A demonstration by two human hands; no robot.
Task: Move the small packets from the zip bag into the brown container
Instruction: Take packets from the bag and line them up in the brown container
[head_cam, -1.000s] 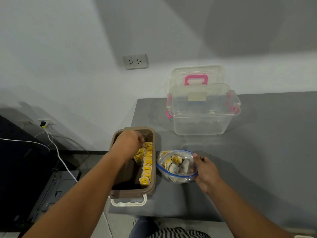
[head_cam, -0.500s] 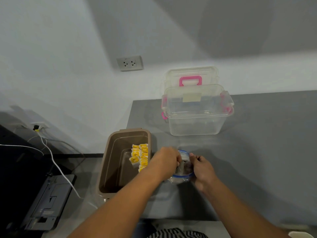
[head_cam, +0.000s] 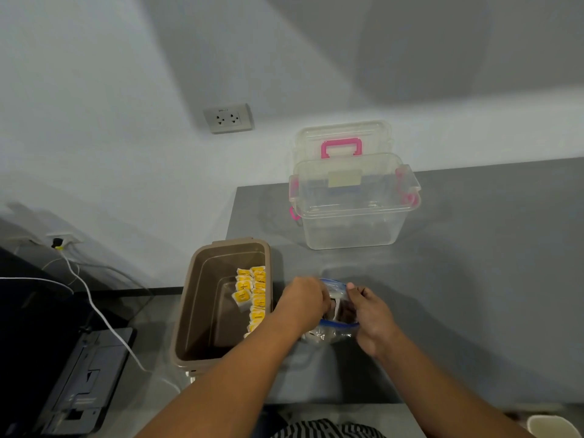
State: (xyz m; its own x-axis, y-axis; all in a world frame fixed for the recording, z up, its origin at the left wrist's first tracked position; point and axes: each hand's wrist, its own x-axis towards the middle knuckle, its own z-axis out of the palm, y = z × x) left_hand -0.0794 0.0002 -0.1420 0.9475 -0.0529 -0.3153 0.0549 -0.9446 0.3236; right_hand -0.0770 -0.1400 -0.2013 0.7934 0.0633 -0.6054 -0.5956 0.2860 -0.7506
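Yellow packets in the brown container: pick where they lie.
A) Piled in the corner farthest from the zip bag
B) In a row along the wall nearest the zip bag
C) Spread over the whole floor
B: the yellow packets line the side of the brown container that faces the zip bag, and the rest of its floor is bare.
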